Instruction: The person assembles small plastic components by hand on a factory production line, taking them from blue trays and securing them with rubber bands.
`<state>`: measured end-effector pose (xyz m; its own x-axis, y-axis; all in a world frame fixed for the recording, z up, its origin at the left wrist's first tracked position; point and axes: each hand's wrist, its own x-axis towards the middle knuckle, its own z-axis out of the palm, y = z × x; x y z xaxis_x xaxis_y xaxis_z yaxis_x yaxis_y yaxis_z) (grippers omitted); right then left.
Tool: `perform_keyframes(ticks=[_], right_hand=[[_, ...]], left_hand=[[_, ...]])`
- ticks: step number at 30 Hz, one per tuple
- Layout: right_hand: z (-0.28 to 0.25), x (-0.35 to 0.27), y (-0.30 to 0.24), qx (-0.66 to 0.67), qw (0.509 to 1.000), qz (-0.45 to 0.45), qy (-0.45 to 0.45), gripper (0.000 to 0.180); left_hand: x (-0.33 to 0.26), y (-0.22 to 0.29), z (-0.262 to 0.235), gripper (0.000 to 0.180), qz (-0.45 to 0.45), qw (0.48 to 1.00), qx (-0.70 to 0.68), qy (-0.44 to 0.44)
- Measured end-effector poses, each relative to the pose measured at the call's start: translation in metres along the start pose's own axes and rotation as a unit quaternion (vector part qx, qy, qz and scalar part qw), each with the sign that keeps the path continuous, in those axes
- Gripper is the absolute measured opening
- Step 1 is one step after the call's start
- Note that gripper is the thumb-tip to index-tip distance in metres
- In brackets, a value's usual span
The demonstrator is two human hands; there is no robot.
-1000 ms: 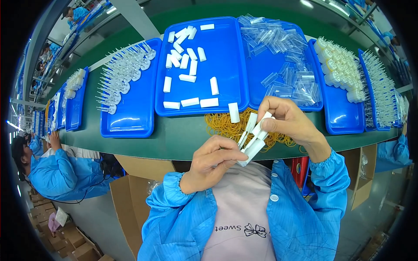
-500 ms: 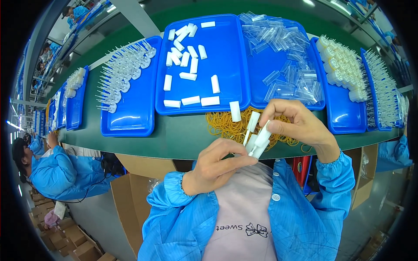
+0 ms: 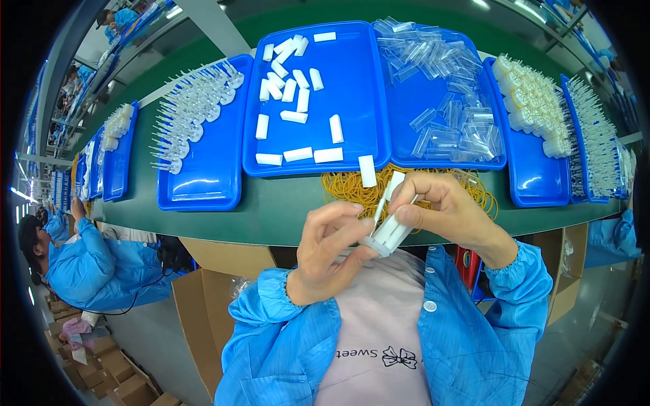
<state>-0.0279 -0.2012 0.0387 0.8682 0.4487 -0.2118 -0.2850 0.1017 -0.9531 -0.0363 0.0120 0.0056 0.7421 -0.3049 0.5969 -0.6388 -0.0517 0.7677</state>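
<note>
My left hand grips the base of a white plastic part with upright white pieces on it, held above the bench's front edge. Its thumb and fingers close around the lower end. My right hand pinches the upper end of the same part from the other side; my fingers hide some of it. One white piece leans up and away from the rest. A loose white block rests against the front rim of the middle tray, just beyond my hands. Behind and beneath them lies a heap of yellow rubber bands.
A blue tray holds several white blocks. Right of it, another tray has clear plastic sleeves. White pronged parts fill the tray at left; banded white bundles stand at right. Open cardboard boxes flank my lap. A co-worker sits at left.
My right hand has come down and closer to the part, and the white block it held is now lower among the other pieces. My left fingers have shifted and spread slightly.
</note>
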Motion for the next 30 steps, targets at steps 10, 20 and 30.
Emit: perform_keyframes(ticks=[10,20,30], right_hand=[[-0.030,0.094,-0.021,-0.522,0.803,-0.274,0.082,0.015],[-0.027,0.161,0.017,-0.700,0.650,-0.292,0.049,0.005],[-0.014,0.126,-0.007,-0.121,0.987,-0.102,-0.010,0.024]], left_hand=[[-0.005,-0.014,-0.016,0.019,-0.160,0.986,-0.009,-0.044],[-0.017,-0.022,-0.034,0.016,-0.186,0.982,0.015,-0.012],[-0.010,-0.019,-0.034,0.015,-0.130,0.990,0.043,0.027]])
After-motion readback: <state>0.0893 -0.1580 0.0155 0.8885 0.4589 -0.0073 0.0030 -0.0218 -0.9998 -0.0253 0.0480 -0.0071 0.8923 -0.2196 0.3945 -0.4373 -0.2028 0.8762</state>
